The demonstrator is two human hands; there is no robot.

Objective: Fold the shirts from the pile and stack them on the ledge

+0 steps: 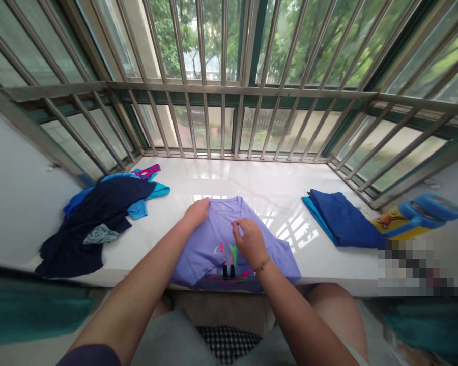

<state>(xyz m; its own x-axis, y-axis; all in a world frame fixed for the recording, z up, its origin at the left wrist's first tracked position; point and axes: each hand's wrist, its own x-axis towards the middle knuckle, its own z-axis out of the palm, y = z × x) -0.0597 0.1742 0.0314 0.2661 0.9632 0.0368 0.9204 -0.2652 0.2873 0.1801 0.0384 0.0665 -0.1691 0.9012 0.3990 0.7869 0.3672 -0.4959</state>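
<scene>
A light purple T-shirt (221, 239) lies front up on the white ledge, its neckline toward the window and its lower part at the front edge. Pink, green and black print shows on its chest. My left hand (198, 212) pinches the shirt at the shoulder, beside the left end of the neckline. Over the upper chest of the shirt is my right hand (249, 243), its thumb and fingertips closed together. Whether cloth or some small thing is between those fingertips I cannot make out. A thin bracelet (261, 265) circles the right wrist.
A loose heap of dark navy and blue clothes (99, 213) lies at the left. Folded blue clothes (339, 218) sit at the right, beside a blue and yellow bottle (414, 216). Metal window bars (223, 122) border the white ledge (229, 175).
</scene>
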